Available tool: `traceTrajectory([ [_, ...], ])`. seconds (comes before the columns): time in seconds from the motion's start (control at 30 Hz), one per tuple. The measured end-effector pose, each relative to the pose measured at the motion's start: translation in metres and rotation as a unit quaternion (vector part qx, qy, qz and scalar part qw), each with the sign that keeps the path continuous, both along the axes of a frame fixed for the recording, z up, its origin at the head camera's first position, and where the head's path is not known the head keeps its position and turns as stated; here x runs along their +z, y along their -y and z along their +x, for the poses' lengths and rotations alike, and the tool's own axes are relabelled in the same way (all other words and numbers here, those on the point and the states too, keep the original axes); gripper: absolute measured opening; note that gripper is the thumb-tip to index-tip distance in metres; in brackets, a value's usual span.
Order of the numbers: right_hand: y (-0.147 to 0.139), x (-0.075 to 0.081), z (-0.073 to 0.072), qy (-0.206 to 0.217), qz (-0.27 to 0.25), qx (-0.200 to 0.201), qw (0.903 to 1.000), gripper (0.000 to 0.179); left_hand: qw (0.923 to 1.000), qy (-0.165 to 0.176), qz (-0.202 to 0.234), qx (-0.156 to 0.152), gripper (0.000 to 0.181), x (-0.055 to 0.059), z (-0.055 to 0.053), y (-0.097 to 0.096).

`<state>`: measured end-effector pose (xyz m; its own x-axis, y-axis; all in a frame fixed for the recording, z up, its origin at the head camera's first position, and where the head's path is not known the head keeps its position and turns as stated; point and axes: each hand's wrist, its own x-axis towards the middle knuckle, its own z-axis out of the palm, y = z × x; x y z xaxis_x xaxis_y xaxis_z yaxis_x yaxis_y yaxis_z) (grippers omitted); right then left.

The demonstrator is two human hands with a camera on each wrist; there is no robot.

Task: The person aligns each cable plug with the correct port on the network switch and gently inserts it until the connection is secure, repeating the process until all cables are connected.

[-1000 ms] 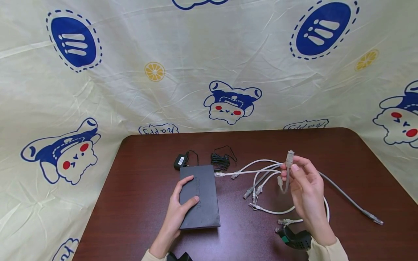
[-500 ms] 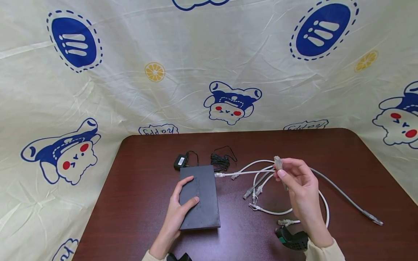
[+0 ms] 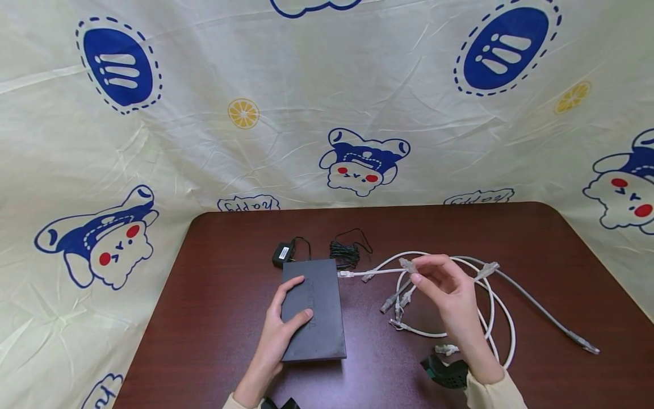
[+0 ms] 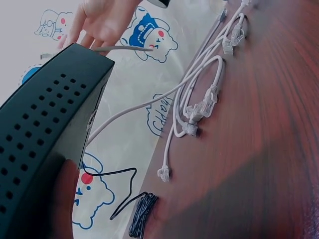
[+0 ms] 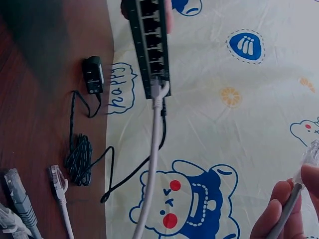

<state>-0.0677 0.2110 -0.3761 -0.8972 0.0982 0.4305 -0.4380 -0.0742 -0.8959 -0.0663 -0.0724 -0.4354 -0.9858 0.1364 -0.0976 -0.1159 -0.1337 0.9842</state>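
My left hand (image 3: 281,326) grips a flat black network switch (image 3: 322,318) by its left side, thumb on the top face. In the right wrist view the switch's row of ports shows, with a white Ethernet cable (image 5: 154,129) plugged in at one end. A thin black cord also runs to that end. My right hand (image 3: 452,295) pinches the clear plug (image 3: 407,265) of a grey Ethernet cable (image 5: 286,211) between thumb and fingers. That plug points toward the switch and stands apart from it.
Several loose white and grey Ethernet cables (image 3: 498,307) lie on the brown table (image 3: 219,295) around my right hand. Behind the switch are a black power adapter (image 3: 283,254) and its bundled cord (image 3: 344,254). A printed cloth (image 3: 286,68) hangs past the far edge.
My right hand has moved left toward the switch, and the plug it pinches has turned from upright to tilted left. Another cable end now shows right of that hand. The left hand has stayed put.
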Motion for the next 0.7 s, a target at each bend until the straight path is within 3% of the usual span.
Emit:
traceTrajectory([
  [0.23, 0.007, -0.008, -0.003, -0.005, 0.057, -0.003, 0.9983, 0.024, 1.0, 0.0, 0.001, -0.001, 0.057, 0.003, 0.001, 0.0],
  [0.4, 0.013, -0.011, -0.004, 0.016, 0.11, -0.018, 0.9936, 0.023, 1.0, -0.001, 0.0, -0.001, 0.057, 0.005, 0.002, -0.001],
  [0.53, 0.018, -0.016, -0.005, 0.018, 0.168, -0.038, 0.9849, 0.024, 1.0, 0.001, 0.004, -0.001, 0.057, 0.006, 0.002, 0.0],
  [0.7, 0.024, -0.027, -0.011, -0.031, 0.242, -0.07, 0.9672, 0.029, 1.0, 0.003, 0.007, -0.002, 0.057, 0.006, 0.002, -0.001],
])
